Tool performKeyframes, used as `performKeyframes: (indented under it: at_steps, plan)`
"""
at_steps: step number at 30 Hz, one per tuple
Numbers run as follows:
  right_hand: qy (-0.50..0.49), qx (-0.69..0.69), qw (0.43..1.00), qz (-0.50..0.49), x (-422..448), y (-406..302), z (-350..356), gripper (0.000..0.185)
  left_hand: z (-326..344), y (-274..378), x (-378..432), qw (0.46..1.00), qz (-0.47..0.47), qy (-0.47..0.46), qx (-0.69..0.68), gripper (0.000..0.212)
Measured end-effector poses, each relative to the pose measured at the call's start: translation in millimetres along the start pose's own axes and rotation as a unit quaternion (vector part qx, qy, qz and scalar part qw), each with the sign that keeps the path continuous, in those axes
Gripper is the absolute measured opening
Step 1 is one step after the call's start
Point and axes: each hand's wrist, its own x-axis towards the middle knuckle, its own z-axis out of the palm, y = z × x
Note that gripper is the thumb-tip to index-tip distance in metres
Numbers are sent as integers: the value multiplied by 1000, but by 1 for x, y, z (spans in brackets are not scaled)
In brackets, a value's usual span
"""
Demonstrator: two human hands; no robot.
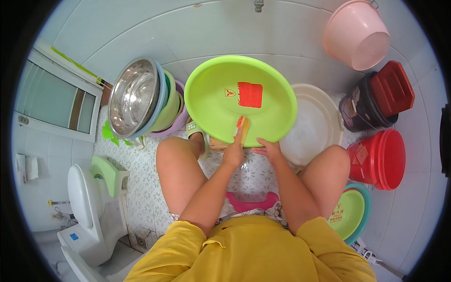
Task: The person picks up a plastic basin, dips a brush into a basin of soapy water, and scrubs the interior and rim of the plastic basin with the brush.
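A large lime-green plastic basin (208, 95) stands tilted between my knees, its inside facing me. Its inner wall bears a small red emblem and a red patch. My left hand (233, 155) grips a scrub brush (244, 132) with a yellowish handle and pale and red bristles, held against the basin's lower inside. My right hand (270, 149) holds the bottom rim, thumb over the edge and fingers underneath. Beneath the basin, part of a wooden piece (217, 143) shows. To the right, a cream basin (336, 116) contains cloudy, whitish liquid and is partly covered by the green one.
On the left, a steel bowl (135, 95) leans against several stacked plastic basins (169, 105). A white toilet (81, 197) stands nearer. At right are a black bucket (359, 102), red buckets (366, 160) and green basins (347, 215). A pink bucket (356, 35) hangs above; a tap (259, 5) protrudes from the wall.
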Motion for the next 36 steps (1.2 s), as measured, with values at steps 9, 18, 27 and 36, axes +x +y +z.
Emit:
performKeyframes:
  at_steps: [9, 18, 27, 36]
  plan:
    - [-10, 74, 997, -23, 11, 14, -7, 46, -9, 14, -5, 994, 36, -75, 73, 80]
    - [-4, 23, 999, -39, 1, 2, 4, 43, -12, 2, 3, 995, -44, -11, 94, 80]
    - [57, 81, 992, -74, 7, 4, -10, 45, 4, 21, -8, 994, 65, -83, 35, 72]
    - [28, 29, 996, -79, 0, -8, -3, 41, -24, 19, 1, 991, -52, -42, 118, 81]
